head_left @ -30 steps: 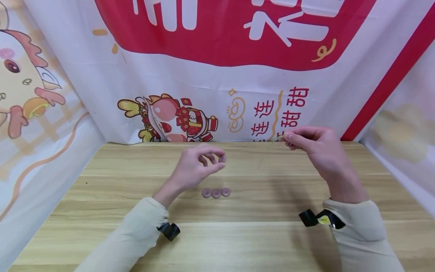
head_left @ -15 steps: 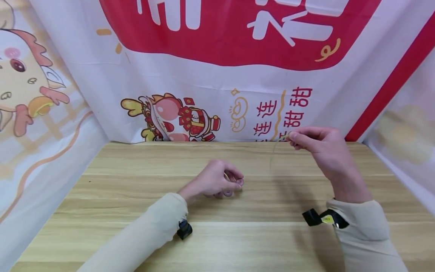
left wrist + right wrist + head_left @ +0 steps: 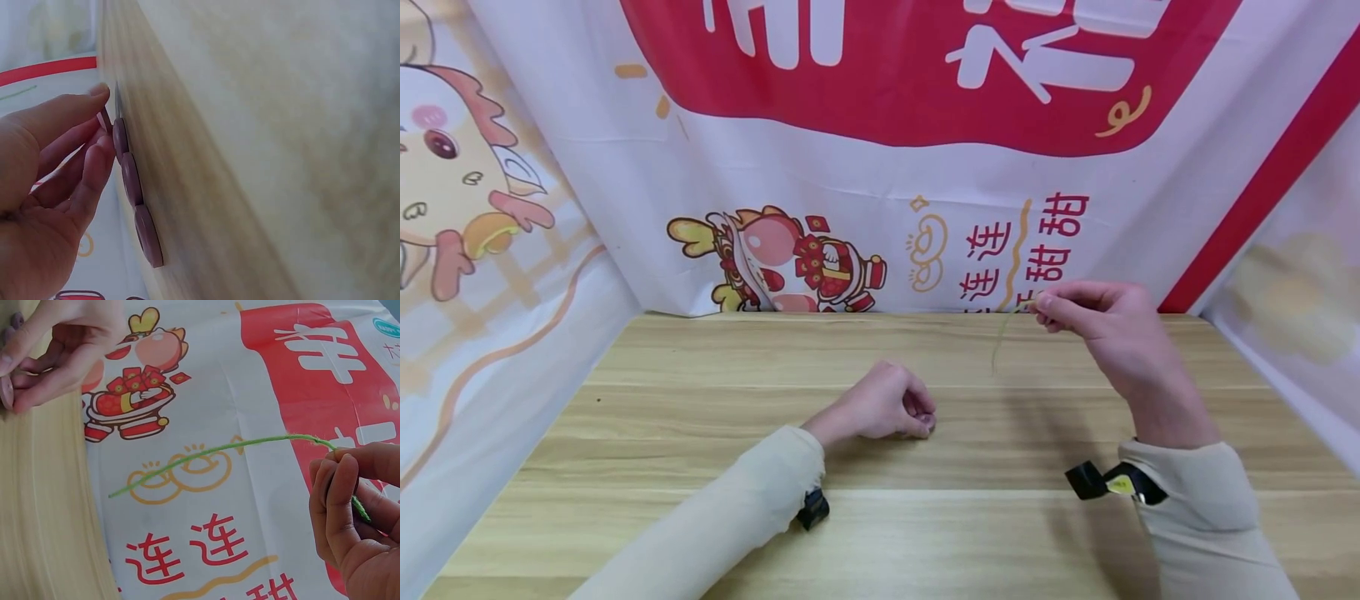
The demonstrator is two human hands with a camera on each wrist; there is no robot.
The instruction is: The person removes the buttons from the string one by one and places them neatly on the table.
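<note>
Low over the table, my left hand (image 3: 880,404) pinches a mauve button (image 3: 105,120) between thumb and fingertips, its edge tilted toward the wood. Right beside it in the left wrist view lie three like buttons in a row: the near one (image 3: 148,236), the middle one (image 3: 131,178) and the far one (image 3: 120,136). In the head view my left hand hides that row. Raised at the right, my right hand (image 3: 1097,321) pinches a thin green string (image 3: 250,442) near one end. The long free part arcs out to the left, and a short tail shows below the fingers.
A wooden table (image 3: 700,467) spreads under both hands. Behind it hangs a white and red printed cloth (image 3: 880,175), and further printed cloths close off the left and right sides. Each sleeve carries a black wrist device, such as the right one (image 3: 1086,481).
My left hand has come down and to the right, bringing a button to the row's right end and covering the row. My right hand stays nearly still while the string's free end sways.
</note>
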